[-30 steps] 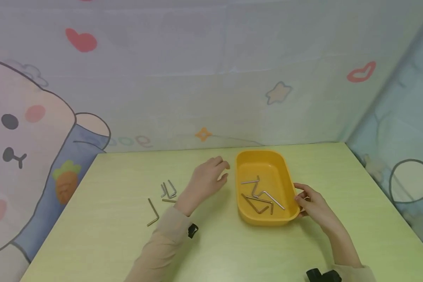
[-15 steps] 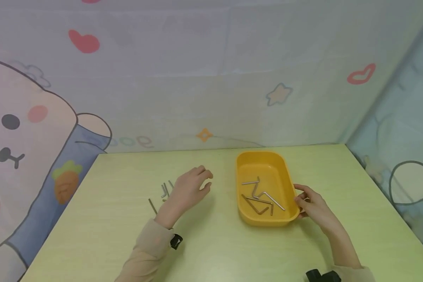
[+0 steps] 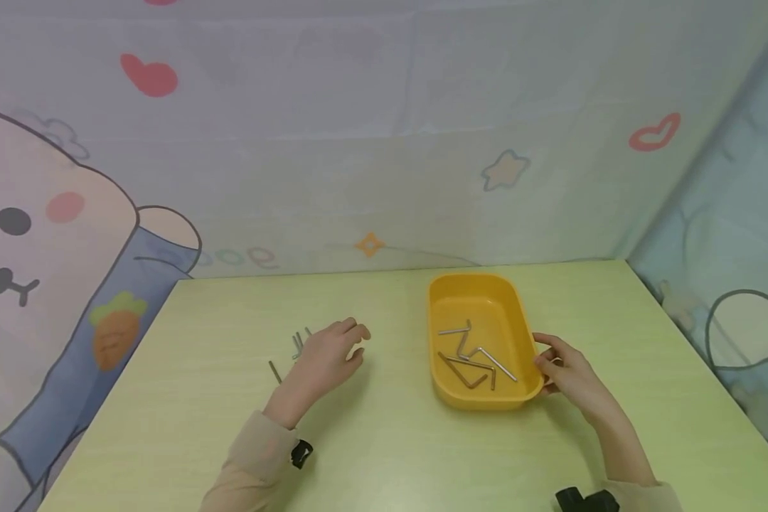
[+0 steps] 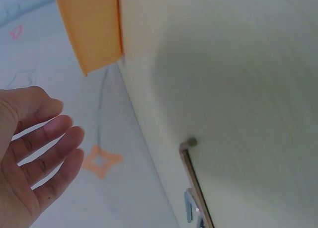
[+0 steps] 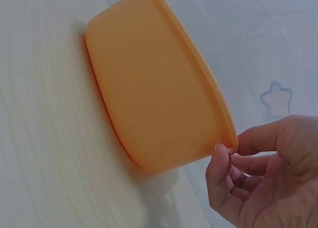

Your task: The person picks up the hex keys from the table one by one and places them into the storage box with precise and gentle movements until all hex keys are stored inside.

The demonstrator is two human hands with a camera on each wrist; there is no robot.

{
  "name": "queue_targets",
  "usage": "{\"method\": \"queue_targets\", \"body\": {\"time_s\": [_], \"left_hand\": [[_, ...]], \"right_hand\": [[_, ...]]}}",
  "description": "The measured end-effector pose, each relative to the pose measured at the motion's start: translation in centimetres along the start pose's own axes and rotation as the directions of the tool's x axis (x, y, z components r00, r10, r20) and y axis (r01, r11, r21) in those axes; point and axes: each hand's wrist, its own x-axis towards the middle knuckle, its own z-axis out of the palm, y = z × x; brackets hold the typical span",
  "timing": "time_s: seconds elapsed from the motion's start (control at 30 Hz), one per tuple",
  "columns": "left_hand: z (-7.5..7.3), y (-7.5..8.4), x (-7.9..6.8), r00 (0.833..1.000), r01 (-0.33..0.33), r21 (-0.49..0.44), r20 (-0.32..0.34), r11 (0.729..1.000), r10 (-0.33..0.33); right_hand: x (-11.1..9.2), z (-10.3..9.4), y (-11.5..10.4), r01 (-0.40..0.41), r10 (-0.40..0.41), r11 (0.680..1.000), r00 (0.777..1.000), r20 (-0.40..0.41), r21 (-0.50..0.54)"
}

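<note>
My left hand (image 3: 320,359) hovers over the table left of the tray, fingers loosely bent and holding nothing. Beneath and beside it lie loose L-shaped hex keys: a bronze one (image 3: 275,371) and silver ones (image 3: 298,343), partly hidden by the hand. The left wrist view shows a bronze hex key (image 4: 195,176) close up. With thumb and fingers, my right hand (image 3: 569,370) pinches the rim of a yellow plastic tray (image 3: 480,302) at its right side. Inside the tray are several hex keys, among them a silver one (image 3: 498,365) and a bronze one (image 3: 454,370).
A pale green-yellow table (image 3: 384,455) carries everything. Behind it hangs a printed cloth (image 3: 307,178) with hearts, a star and a cartoon animal, and another cloth (image 3: 729,263) closes the right side.
My left hand has moved left and toward me, from beside the tray to over the loose hex keys, now covering some of them. The right hand and the tray have stayed put.
</note>
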Motion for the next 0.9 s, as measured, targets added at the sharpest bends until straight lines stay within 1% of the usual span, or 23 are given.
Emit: {"method": "queue_targets", "body": {"time_s": [0.1,0.23,0.43,0.67,0.9], "left_hand": [[0.2,-0.5,-0.5,1.000,-0.003,0.002,0.015,1.000,0.003],[0.4,-1.1,-1.2,0.999,0.009,0.002,0.037,1.000,-0.009],[0.5,-1.8,-2.0,0.998,0.024,0.004,0.060,1.000,-0.024],[0.5,-2.9,-2.7,0.994,0.033,-0.020,0.107,0.999,-0.030],[0.5,-4.2,-3.3,0.988,0.019,0.017,0.152,1.000,-0.021]], "right_hand": [[0.0,0.0,-0.1,0.004,-0.004,1.000,1.000,0.001,0.003],[0.0,0.0,-0.2,-0.003,0.003,1.000,1.000,-0.002,0.006],[-0.1,0.0,-0.1,-0.010,0.010,1.000,1.000,-0.003,0.006],[0.0,0.0,0.0,-0.004,0.004,1.000,1.000,-0.008,0.003],[0.0,0.0,0.0,-0.007,0.007,1.000,1.000,0.001,0.009]]}}
